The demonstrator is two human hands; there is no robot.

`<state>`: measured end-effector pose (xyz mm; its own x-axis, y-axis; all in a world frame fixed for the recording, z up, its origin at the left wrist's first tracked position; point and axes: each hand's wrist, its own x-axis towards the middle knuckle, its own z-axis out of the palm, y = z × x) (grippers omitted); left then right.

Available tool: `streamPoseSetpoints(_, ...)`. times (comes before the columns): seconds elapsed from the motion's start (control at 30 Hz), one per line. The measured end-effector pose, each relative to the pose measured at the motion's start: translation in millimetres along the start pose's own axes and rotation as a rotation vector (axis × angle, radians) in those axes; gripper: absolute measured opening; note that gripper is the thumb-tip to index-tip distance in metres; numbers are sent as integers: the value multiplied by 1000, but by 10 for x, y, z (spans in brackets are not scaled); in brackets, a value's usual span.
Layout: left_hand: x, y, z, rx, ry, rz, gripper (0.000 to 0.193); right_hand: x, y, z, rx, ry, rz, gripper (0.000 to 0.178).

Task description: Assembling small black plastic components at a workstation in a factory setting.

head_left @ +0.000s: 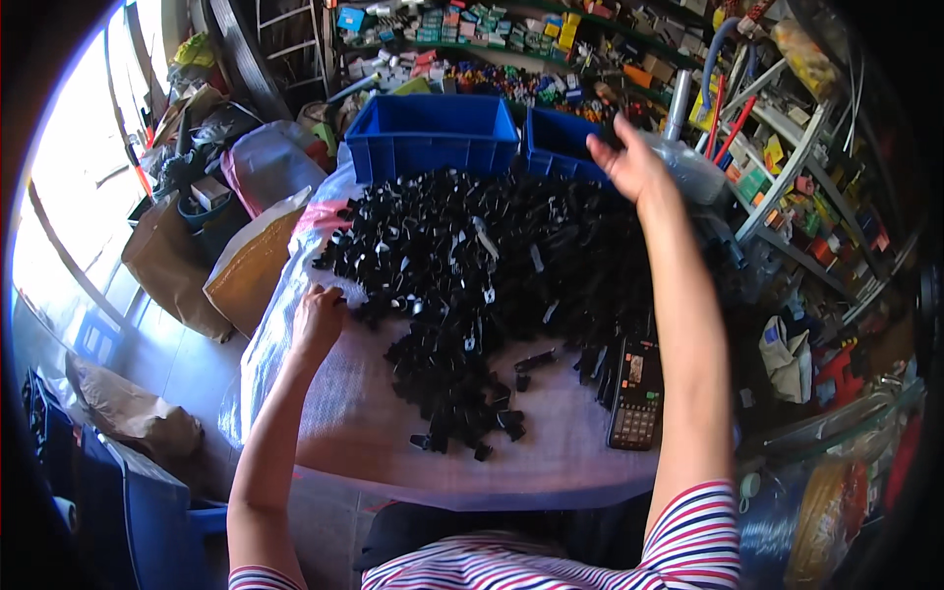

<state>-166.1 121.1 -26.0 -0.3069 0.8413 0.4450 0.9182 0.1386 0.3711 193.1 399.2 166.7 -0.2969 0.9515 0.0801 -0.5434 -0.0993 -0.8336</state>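
Observation:
A large heap of small black plastic pieces (442,246), clip-like in shape, covers much of the table (364,413) in front of me. At the heap's left edge my left hand (320,320) is closed, fingertips pinched together beside the pieces. What it holds, if anything, is too small to make out. My right hand (634,167) is raised at the far right with its fingers apart and nothing visible in it. It is over the right end of a small blue bin (560,138). A larger blue bin (433,147) stands to the left of that one, behind the heap.
A black calculator (634,398) lies at the table's right side, beside my right forearm. Shelves with many small boxes (492,34) line the back; a metal rack (806,147) stands right. Sacks (172,265) and a blue chair (147,511) are on the left.

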Motion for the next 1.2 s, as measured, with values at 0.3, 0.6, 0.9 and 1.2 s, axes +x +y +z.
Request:
streamPoseSetpoints(0.3,-341,228,-369,-669,-190,-465,10,-1647,760,441,-1361,-659,-300,11)
streamPoseSetpoints(0.6,-597,588,-488,-1521,-305,-332,32,-2313,1366,-166,-1759,-525,-387,18)
streamPoseSetpoints(0.9,-777,877,-293,-1252,-244,-427,17,-2981,1516,256,-1207,-327,-367,22)
streamPoseSetpoints(1.2,-982,1397,-454,-1598,-506,-557,17,-3237,1724,545,-1001,-241,-454,23)
